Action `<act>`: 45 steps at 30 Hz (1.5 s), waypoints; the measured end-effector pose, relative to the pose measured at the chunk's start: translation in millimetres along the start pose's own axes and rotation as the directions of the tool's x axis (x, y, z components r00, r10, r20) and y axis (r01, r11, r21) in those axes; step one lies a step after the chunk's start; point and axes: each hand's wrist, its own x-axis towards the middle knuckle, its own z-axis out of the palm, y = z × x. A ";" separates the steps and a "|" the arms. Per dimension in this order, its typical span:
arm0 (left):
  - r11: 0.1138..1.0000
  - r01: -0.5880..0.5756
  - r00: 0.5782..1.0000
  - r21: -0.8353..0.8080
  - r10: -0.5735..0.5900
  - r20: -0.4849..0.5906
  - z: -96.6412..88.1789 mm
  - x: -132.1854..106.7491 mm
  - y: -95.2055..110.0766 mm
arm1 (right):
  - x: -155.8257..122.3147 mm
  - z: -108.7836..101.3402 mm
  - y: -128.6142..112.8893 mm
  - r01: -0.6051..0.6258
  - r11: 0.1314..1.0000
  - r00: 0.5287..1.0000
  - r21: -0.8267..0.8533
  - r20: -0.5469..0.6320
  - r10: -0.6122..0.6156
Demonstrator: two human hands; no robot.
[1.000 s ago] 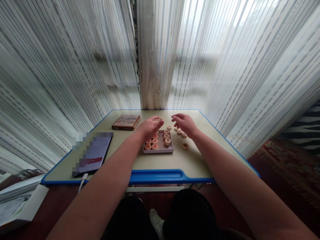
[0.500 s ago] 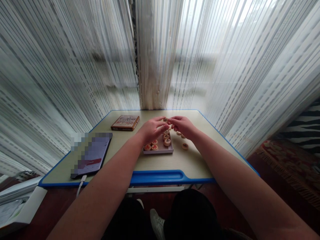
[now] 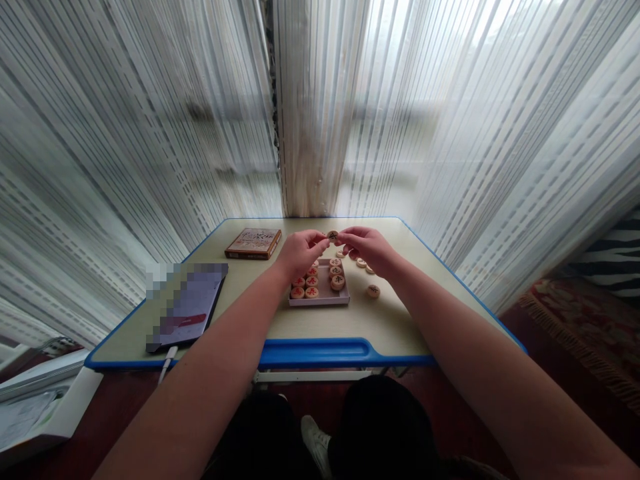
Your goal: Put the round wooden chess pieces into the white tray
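Observation:
A round wooden Chinese chess piece (image 3: pixel 333 236) with a black character is pinched between the fingertips of my left hand (image 3: pixel 301 253) and my right hand (image 3: pixel 369 249), above the far end of an open box tray (image 3: pixel 324 301). Inside the tray, red-marked pieces (image 3: pixel 312 281) fill the left side, partly hidden by my left hand. Several black-marked pieces (image 3: pixel 337 283) line its right side, with bare tray floor between the two groups. To the right of the tray, a loose black-marked piece (image 3: pixel 373 291) lies on the table, and more loose pieces (image 3: pixel 361 263) sit near my right hand.
A printed box lid (image 3: pixel 253 243) rests at the back left of the blue-edged table (image 3: pixel 280 327). Near the left edge lies a tablet (image 3: pixel 193 310) with a white cable (image 3: pixel 169 358) plugged in. Sheer striped curtains (image 3: pixel 320 120) hang behind the table.
My left hand's fingers have closed in on the chess piece, and both hands have risen slightly with it. More of the red pieces in the tray show.

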 end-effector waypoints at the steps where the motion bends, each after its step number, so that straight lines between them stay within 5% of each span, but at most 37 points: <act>1: 0.998 0.028 1.000 -0.062 -0.028 -0.001 0.0 0.2 0.7 | -0.6 0.3 -0.6 -0.003 1.000 1.000 -0.005 0.005 0.003; 6: 0.965 0.117 0.993 -0.235 -0.121 -0.004 -2.3 1.0 7.2 | -4.9 2.6 -3.9 -0.004 0.998 1.000 -0.067 0.020 0.005; 13: 0.952 0.179 0.983 -0.246 -0.184 0.003 -2.1 0.6 6.9 | -5.3 5.9 1.3 0.025 0.981 0.998 -0.193 0.057 -0.014; 18: 0.951 0.186 0.982 -0.249 -0.189 0.012 -2.4 0.6 5.3 | -7.8 7.1 3.2 0.191 0.935 0.982 -0.297 0.072 -0.177; 33: 0.969 0.190 0.982 -0.160 -0.186 0.038 -4.8 1.9 2.5 | -14.2 5.5 -3.2 0.477 0.575 0.860 -0.665 0.217 -0.462; 36: 0.970 0.189 0.977 0.153 -0.171 -0.127 -8.8 3.4 -6.3 | -22.4 3.9 -16.9 0.460 0.519 0.880 -0.720 0.292 -0.375; 38: 0.911 0.210 0.970 0.355 -0.149 -0.190 -11.0 4.0 -11.9 | -28.4 3.9 -25.5 0.415 0.495 0.909 -0.763 0.363 -0.203; 42: 0.832 0.224 0.972 0.507 -0.155 -0.176 -11.7 4.1 -17.4 | -38.2 8.0 -36.6 0.353 0.425 0.871 -0.833 0.459 0.175; 45: 0.821 0.207 0.978 0.532 -0.157 -0.139 -10.7 3.7 -17.8 | -41.9 11.9 -41.0 0.380 0.374 0.838 -0.846 0.486 0.247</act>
